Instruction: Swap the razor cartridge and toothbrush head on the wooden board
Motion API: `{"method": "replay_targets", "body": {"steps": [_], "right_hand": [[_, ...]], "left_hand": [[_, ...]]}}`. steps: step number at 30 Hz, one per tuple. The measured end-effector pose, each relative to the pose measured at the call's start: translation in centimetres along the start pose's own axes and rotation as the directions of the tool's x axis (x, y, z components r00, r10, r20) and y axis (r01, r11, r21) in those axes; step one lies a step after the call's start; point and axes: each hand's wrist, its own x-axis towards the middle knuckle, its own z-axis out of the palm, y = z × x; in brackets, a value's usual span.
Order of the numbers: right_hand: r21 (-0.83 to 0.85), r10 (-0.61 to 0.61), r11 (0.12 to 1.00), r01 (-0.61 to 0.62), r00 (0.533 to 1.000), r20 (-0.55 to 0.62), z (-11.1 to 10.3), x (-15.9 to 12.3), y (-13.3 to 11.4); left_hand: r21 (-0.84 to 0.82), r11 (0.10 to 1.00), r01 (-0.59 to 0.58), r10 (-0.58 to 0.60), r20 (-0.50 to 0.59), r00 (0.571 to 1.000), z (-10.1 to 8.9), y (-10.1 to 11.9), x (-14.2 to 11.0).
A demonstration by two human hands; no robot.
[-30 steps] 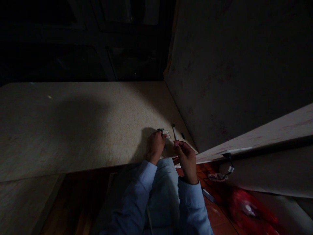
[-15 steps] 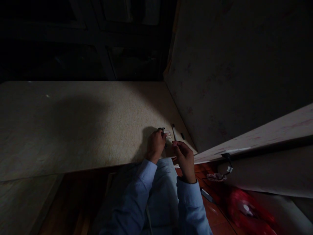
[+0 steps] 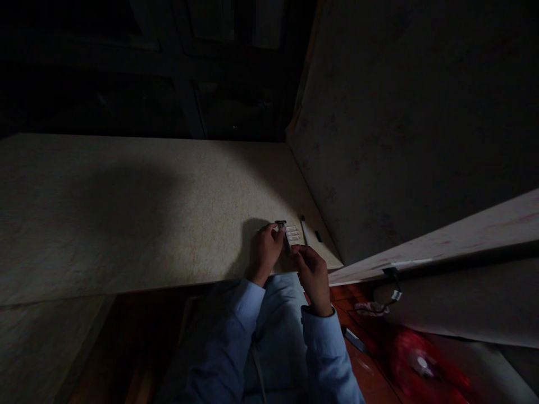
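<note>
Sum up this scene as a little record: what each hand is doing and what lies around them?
Left hand: holding a dark T-shaped tool
Right hand: at the tool's lower end, contact unclear
Right of the tool: small pale pack
Farther right: slim pale stick with a dark tip, then a short black piece
Surface: pale, mottled counter
Light: dim

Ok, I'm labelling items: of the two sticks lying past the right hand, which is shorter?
The black stick, rightmost on the table; the pale stick, dark-tipped, is clearly longer.
</note>
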Motion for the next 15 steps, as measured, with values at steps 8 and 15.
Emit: {"method": "replay_targets", "body": {"steps": [8,15], "right_hand": [[-0.021,-0.085,0.996,0.090,0.983,0.163,4.6,-1.3,-1.3],[-0.058,-0.188,0.973,0.222,0.916,0.354,11.1,-1.4,-0.5]], "left_hand": [[-0.078,0.993,-0.086,0.064,-0.246,0.967,-6.3,-6.7,-1.2],[-0.259,0.962,-0.081,0.002,-0.291,0.957,-9.7,-11.3,-2.3]]}}
